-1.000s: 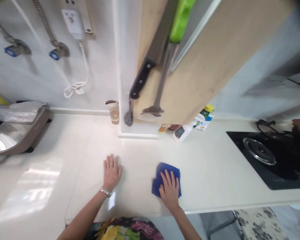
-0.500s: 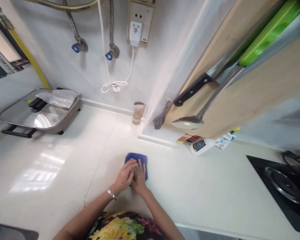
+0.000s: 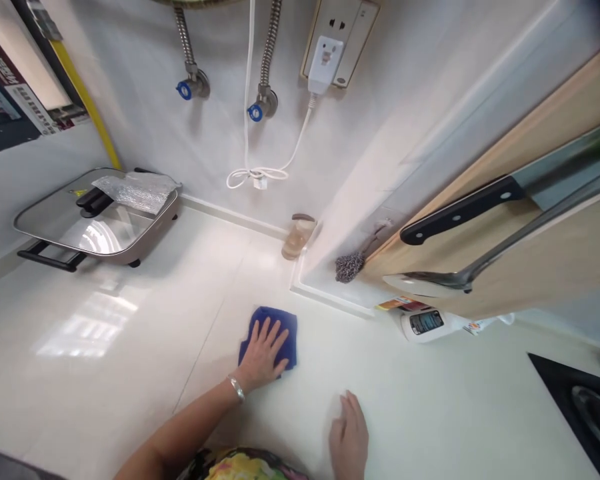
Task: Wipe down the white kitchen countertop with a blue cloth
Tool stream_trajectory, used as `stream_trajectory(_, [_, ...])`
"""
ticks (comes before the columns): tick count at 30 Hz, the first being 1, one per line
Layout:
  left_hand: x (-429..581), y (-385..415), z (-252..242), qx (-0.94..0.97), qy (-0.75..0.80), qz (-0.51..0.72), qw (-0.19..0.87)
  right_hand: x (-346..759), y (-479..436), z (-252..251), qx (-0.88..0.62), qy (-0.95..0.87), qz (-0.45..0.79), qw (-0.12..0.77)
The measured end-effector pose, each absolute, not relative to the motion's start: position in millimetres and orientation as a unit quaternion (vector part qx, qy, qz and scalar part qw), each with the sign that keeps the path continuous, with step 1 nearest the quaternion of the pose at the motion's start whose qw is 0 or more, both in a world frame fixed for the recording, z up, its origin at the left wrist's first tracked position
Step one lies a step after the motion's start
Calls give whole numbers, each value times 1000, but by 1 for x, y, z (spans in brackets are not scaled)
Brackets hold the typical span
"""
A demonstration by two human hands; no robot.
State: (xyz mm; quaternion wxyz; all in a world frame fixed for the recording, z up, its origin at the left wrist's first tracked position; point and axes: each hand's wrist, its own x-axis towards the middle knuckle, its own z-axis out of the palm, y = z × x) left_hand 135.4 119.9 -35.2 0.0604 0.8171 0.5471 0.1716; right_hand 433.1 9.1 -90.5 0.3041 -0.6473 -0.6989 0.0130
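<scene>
blue cloth (image 3: pixel 291 343) lies flat on the white counter (image 3: pixel 130 373), a little out from the wall, under the left hand (image 3: pixel 261 355). that hand presses down on it, palm on the cloth, fingers spread apart, not gripping, a bangle (image 3: pixel 236 387) on the wrist. the right hand (image 3: pixel 349 437) is well apart from the cloth, near the counter's front, holding nothing, its fingers loosely together. toward the wall stand a glass (image 3: pixel 299 237) and a wire scrubber (image 3: pixel 349 268). further left sits an electric pan (image 3: pixel 95 217); to the right are a white bottle (image 3: pixel 427 325) and a black stove (image 3: pixel 555 380).
</scene>
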Motion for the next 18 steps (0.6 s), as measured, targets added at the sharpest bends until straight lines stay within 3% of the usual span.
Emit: stream_trajectory(18, [57,314,-27,765,613,191,50,440,20,-97,-635,-711,-56,297])
